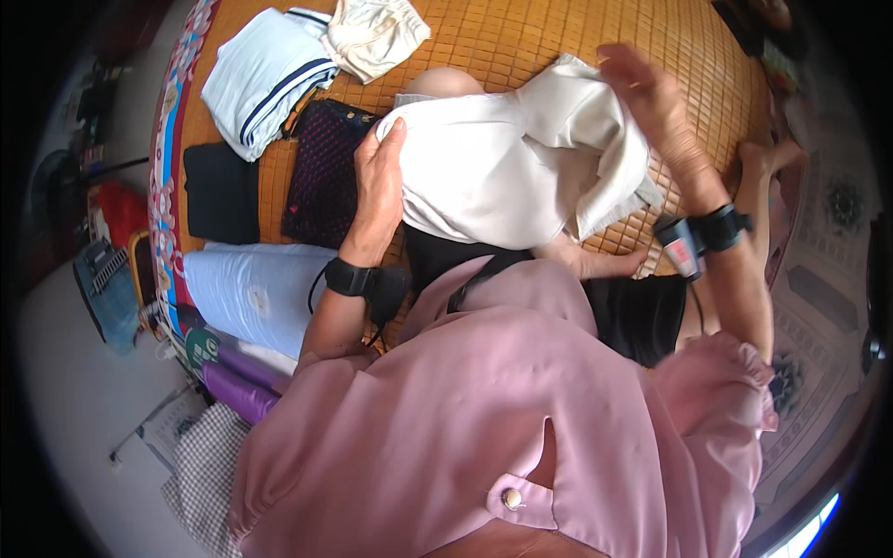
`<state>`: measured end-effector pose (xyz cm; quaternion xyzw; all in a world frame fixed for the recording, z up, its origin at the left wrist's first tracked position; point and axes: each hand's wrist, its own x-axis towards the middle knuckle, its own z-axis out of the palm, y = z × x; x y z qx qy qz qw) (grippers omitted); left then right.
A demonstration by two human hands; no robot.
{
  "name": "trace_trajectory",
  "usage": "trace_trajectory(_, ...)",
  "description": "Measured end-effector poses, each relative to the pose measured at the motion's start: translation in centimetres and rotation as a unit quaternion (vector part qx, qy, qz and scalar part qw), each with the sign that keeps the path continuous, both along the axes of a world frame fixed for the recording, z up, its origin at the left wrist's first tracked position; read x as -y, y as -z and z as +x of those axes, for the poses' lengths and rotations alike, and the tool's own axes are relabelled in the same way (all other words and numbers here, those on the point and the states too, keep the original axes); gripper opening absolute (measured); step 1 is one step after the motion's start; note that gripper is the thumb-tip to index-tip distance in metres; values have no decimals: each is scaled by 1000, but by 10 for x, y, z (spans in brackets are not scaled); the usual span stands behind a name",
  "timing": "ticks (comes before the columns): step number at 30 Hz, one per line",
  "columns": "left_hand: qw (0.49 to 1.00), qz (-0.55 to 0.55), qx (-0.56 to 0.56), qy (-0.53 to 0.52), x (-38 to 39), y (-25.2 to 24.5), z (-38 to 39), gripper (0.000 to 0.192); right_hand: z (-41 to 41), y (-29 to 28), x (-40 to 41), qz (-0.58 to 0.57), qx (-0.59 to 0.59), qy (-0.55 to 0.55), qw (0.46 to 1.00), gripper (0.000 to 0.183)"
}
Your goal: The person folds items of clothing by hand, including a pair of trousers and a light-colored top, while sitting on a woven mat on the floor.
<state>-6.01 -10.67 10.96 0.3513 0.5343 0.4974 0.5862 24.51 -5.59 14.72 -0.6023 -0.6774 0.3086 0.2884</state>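
A white cloth garment (481,167) lies spread over my lap, partly folded on its right side. My left hand (380,167) pinches its left edge between thumb and fingers. Just beyond its upper right part, my right hand (645,97) is raised and slightly blurred, fingers apart, holding nothing. Left of the garment lies a dark garment with pink dots (324,174), and past it a folded black cloth (222,194). A folded pale garment with navy stripes (268,77) and a cream piece of clothing (377,35) rest farther up.
A woven tile mat (530,35) covers the surface under the clothes. Folded light blue fabric (258,293) lies at the left, beside a purple object (241,390) and checked cloth (206,467). My bare foot (607,264) shows below the white garment. Straps with devices circle both wrists.
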Motion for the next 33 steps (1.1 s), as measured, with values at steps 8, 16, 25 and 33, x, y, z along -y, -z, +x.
trace_trajectory(8, 996, -71, -10, -56, 1, 22, -21, 31, -108, 43, 74, -133, -117, -241, 954, 35)
trace_trajectory(16, 978, -97, -170, 72, -20, 37, -60, 21, -111, 34, 79, -83, -81, -296, 948, 37)
trace_trajectory(25, 793, 191, -495, 299, -87, 8, -11, 23, -142, 25, 68, -43, -114, -332, 935, 36)
trace_trajectory(33, 787, 87, -479, 378, -93, 13, 12, 25, -136, 45, 71, -153, -131, -324, 924, 42)
